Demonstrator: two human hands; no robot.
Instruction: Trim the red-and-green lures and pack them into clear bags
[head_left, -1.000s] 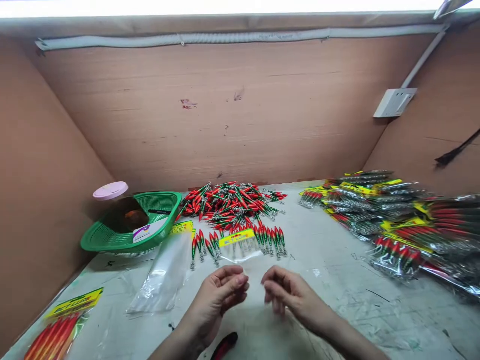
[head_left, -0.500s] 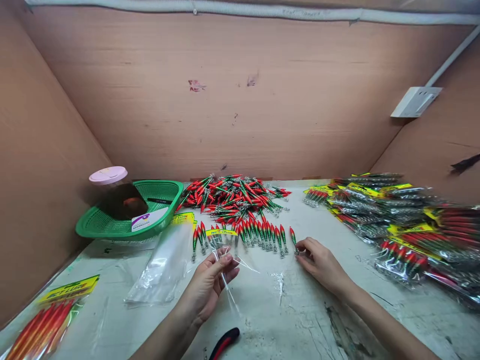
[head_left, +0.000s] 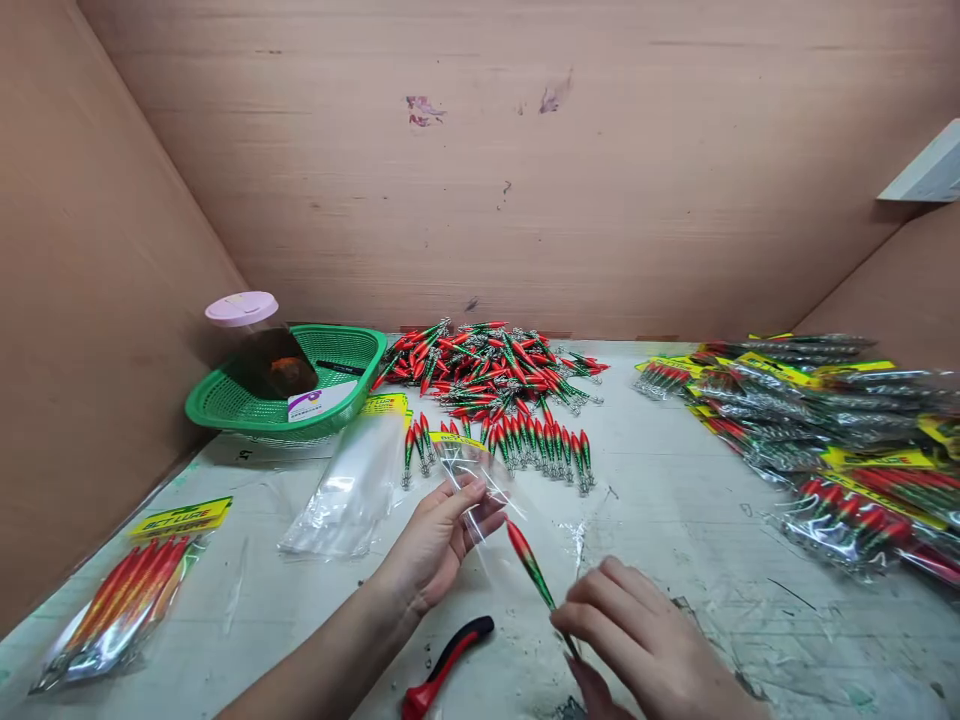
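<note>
My left hand (head_left: 439, 540) pinches the open end of a clear plastic bag (head_left: 480, 490) with a yellow header. My right hand (head_left: 637, 640) is closed on the tail of a red and green fishing lure (head_left: 529, 562), whose red tip points into the bag's mouth. Just beyond lies a row of several lures (head_left: 525, 445) side by side. Behind them is a large heap of the same lures (head_left: 495, 365).
A green basket (head_left: 225, 405) with a pink-lidded jar (head_left: 244, 312) stands at the back left. A stack of empty bags (head_left: 360, 480) lies beside it. Filled packs (head_left: 825, 430) pile up at the right; one filled pack (head_left: 127, 595) lies front left. Red-handled pliers (head_left: 442, 665) lie near my wrist.
My right hand took one lure from the row's right end and brought it back toward the bag. My left hand kept hold of the bag. The camera tilted down.
</note>
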